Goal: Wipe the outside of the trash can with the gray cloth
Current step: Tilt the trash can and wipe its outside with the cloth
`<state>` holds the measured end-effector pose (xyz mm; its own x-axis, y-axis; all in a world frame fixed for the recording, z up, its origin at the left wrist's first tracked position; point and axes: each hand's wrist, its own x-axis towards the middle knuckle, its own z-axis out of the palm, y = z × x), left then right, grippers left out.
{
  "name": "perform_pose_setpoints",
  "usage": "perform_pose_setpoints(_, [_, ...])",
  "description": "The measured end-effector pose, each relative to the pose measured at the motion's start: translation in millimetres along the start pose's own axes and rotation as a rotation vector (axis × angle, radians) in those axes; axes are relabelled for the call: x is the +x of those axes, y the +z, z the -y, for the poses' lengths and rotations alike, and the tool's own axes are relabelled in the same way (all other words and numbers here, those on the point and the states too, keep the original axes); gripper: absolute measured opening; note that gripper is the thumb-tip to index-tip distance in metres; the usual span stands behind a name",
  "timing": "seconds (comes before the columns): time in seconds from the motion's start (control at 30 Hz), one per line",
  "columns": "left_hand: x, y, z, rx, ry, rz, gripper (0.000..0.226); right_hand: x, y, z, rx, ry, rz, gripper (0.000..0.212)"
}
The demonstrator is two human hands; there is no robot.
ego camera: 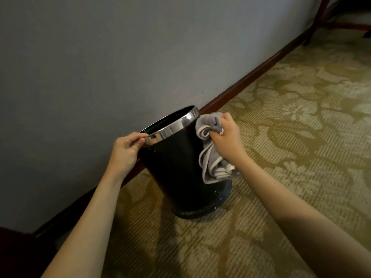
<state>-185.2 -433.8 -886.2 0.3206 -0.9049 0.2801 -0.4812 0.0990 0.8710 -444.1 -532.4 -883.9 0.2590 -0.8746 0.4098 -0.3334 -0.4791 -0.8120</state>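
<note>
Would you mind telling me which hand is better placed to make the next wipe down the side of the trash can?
The right hand: it grips the gray cloth, bunched against the trash can just below the rim. The left hand pinches the metal rim, apparently steadying the can.

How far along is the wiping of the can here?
Done: the left hand pinches the can by its chrome rim, and the right hand grips the cloth. In hand: the cloth lies against the can's right side near the top. Left: which parts are already wiped cannot be told; scuffs show at the base.
</note>
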Motion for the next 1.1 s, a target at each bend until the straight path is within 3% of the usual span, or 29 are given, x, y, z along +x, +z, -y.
perform_pose_setpoints(0.1, [0.0, -3.7, 2.2, 0.006, -0.015, -0.002, 0.039, -6.3, -5.5, -39.4, -0.137, 0.25, 0.106, 0.016])
perform_pose_setpoints(0.2, [0.2, -4.4, 0.4, 0.007, -0.019, 0.014, 0.047, -36.6, -12.1, -72.9, -0.195, 0.463, 0.201, 0.03])
perform_pose_setpoints(0.3, [0.6, -1.3, -3.7, 0.006, 0.002, 0.034, 0.054, -48.6, -15.9, -76.2, -0.21, 0.442, 0.2, 0.028])
perform_pose_setpoints(0.5, [1.7, 5.5, -10.2, -0.039, 0.02, 0.047, 0.053, -15.6, -10.3, -10.2, -0.074, 0.1, 0.001, 0.016])
perform_pose_setpoints(0.6, [0.5, 2.8, -8.7, -0.015, 0.001, 0.045, 0.053, 2.7, -3.0, 14.9, -0.02, -0.008, -0.016, 0.015])
perform_pose_setpoints(0.67, [-0.3, -0.8, -5.6, -0.001, -0.017, 0.035, 0.05, 9.8, -0.3, 13.0, -0.02, 0.036, -0.015, 0.016])
perform_pose_setpoints(0.77, [-3.0, -4.7, -5.8, 0.028, -0.035, 0.03, 0.051, 9.2, -3.6, -14.2, -0.033, 0.288, -0.002, 0.025])
perform_pose_setpoints(0.9, [-5.8, 1.3, -15.0, 0.046, -0.007, 0.05, 0.057, -27.1, -9.7, -60.7, -0.159, 0.522, 0.154, 0.03])
perform_pose_setpoints(1.1, [-24.4, 24.4, -42.9, 0.13, 0.16, 0.233, 0.028, -50.8, -45.6, -76.7, -0.149, 0.581, 0.169, 0.014])
